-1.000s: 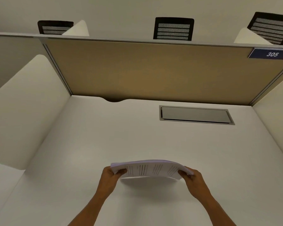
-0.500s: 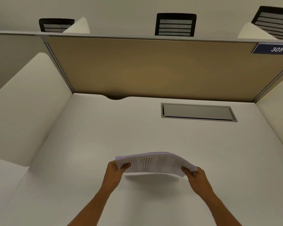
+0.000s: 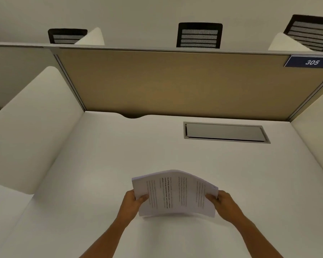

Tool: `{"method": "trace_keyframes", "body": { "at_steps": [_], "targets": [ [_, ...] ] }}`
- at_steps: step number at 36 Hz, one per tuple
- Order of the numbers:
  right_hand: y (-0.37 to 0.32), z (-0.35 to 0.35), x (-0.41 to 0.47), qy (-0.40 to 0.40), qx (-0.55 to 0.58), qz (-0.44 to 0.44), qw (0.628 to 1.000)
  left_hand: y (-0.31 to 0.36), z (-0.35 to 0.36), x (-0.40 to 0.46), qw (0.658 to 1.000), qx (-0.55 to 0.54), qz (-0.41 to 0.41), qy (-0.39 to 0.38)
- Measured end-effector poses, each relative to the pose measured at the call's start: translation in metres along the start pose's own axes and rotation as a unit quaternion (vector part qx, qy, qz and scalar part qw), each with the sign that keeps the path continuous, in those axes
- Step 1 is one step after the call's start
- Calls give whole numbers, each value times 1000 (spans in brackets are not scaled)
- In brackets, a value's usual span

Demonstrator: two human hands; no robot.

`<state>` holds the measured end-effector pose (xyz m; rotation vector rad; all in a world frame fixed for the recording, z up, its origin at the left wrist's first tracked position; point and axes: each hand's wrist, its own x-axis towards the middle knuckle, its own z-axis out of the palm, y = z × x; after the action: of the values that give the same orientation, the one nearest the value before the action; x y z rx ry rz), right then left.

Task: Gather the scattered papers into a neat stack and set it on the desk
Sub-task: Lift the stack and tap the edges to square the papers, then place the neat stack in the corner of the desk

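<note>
We pinched the bowed white printed paper stack (image 3: 175, 194) with left hand (image 3: 131, 202) and right hand (image 3: 224, 204); we judged tapping its lower edge square on the plain white table (image 3: 101, 174) best

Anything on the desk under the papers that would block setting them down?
Nothing visible: the white desk surface around the bowed white paper stack is bare. The grey recessed hatch lies well behind it.

desk (image 3: 101, 183): white | inset: grey hatch (image 3: 225, 131) | rear: notch (image 3: 132, 115)
</note>
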<state>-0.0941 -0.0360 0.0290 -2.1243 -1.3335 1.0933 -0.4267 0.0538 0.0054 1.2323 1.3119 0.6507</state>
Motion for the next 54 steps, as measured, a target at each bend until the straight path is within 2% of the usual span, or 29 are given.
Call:
{"method": "trace_keyframes", "body": {
  "at_steps": [5, 8, 12, 15, 17, 20, 24, 29, 36, 41, 46, 54],
  "targets": [
    [-27, -34, 6, -70, -81, -35, 994, 13, -13, 6, 999, -46, 10, 20],
    [-45, -51, 7, -108, -111, -53, 986, 27, -25, 12, 998, -34, 39, 25],
    [-64, -69, 9, -157, -150, -78, 973, 52, -37, 19, 995, 56, 59, -49],
    [-76, -80, 13, -196, -180, -100, 959, 69, -36, 19, 970, 186, 70, -143],
    [-86, -84, 16, -220, -200, -114, 948, 80, -31, 16, 951, 235, 75, -188],
    [-101, -87, 18, -244, -219, -124, 937, 94, -17, 9, 940, 240, 88, -225],
    [-117, -87, 18, -264, -211, -125, 933, 108, 4, -3, 945, 215, 90, -229],
    [-131, -92, 17, -258, -150, -140, 944, 119, 18, -13, 965, 137, 83, -208],
    [-123, -110, 12, -186, 66, -143, 970, 116, 7, -18, 987, 12, 67, -145],
    [-104, -101, 16, -168, 214, -119, 955, 114, -3, -18, 991, -56, 53, -109],
    [-94, -75, 18, -142, 355, -77, 921, 110, -8, -17, 990, -108, 48, -80],
    [-95, -16, 7, -147, 407, -39, 901, 104, -24, -12, 986, -166, 30, -12]
  ]
}}
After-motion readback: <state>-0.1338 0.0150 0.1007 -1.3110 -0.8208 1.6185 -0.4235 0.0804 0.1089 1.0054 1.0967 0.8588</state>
